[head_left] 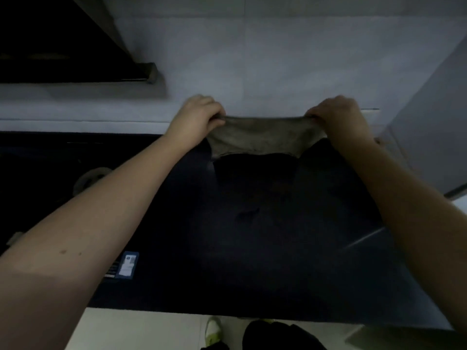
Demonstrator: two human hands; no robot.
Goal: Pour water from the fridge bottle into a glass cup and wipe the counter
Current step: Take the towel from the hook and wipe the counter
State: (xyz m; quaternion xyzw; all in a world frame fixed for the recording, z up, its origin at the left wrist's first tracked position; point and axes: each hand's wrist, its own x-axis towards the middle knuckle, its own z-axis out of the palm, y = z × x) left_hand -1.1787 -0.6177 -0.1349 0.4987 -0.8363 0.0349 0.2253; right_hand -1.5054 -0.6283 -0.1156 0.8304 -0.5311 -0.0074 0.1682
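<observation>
A grey cloth (255, 136) is pinched taut at its corners by the left hand (195, 117) and right hand (337, 117), seemingly to be spread for wiping the dark table (252, 236).

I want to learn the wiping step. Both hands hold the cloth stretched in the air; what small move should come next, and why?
Probably lower the cloth flat onto the dark counter. The left hand and right hand pinch its top corners, and it hangs spread just above the surface.

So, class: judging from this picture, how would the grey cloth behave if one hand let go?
Probably floppy: the cloth sags between the left hand and right hand. Likely light, since pinched corners carry it. It would probably drape onto the dark counter, not slide.
</observation>
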